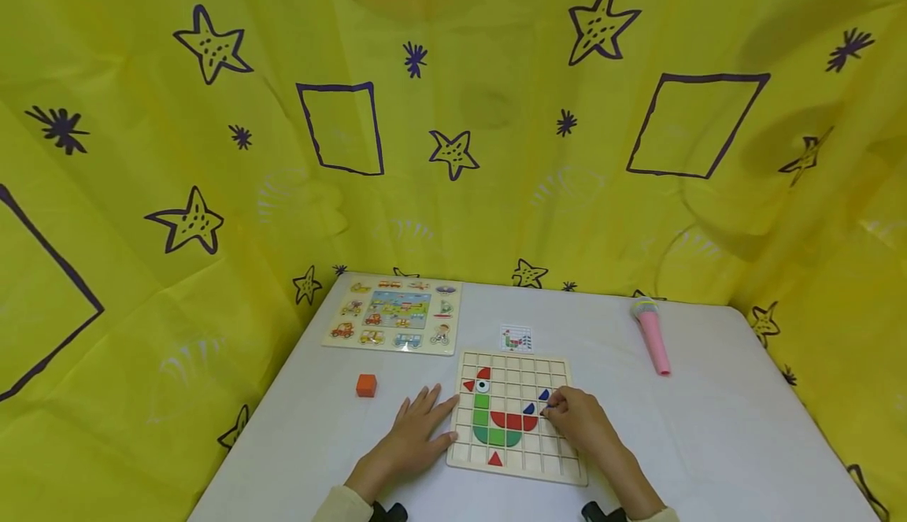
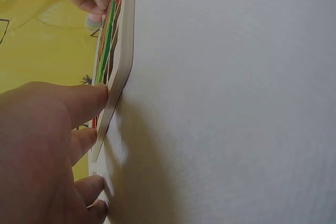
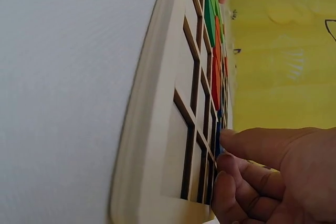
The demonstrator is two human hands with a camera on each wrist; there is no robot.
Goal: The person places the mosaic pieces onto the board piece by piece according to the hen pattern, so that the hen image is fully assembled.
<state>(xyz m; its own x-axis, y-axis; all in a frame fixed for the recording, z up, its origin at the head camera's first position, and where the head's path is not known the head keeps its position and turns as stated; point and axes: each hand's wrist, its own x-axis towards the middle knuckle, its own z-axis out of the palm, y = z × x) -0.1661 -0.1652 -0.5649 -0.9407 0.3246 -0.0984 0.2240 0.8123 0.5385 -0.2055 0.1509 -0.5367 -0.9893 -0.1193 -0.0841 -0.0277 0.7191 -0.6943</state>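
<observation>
A wooden grid board (image 1: 553,460) lies on the white table, with coloured pieces set in its cells as a bird shape. Green squares (image 1: 482,401), red pieces (image 1: 513,421) and a round eye piece (image 1: 483,386) form part of it. At the board's left edge, my left hand (image 1: 413,437) lies with fingers spread, thumb and index touching the rim. Over the right side, my right hand (image 1: 583,421) pinches a small blue piece (image 3: 219,146), mostly hidden by the fingertips. Two other blue pieces, one of them the lower blue piece (image 1: 529,409), sit close by.
Behind the board lies a small pattern card (image 1: 516,338). A vehicle picture puzzle (image 1: 390,316) is at the back left, with an orange cube (image 1: 366,385) in front of it. A pink toy microphone (image 1: 653,339) lies at the back right. Yellow patterned cloth (image 1: 496,215) hangs around the table.
</observation>
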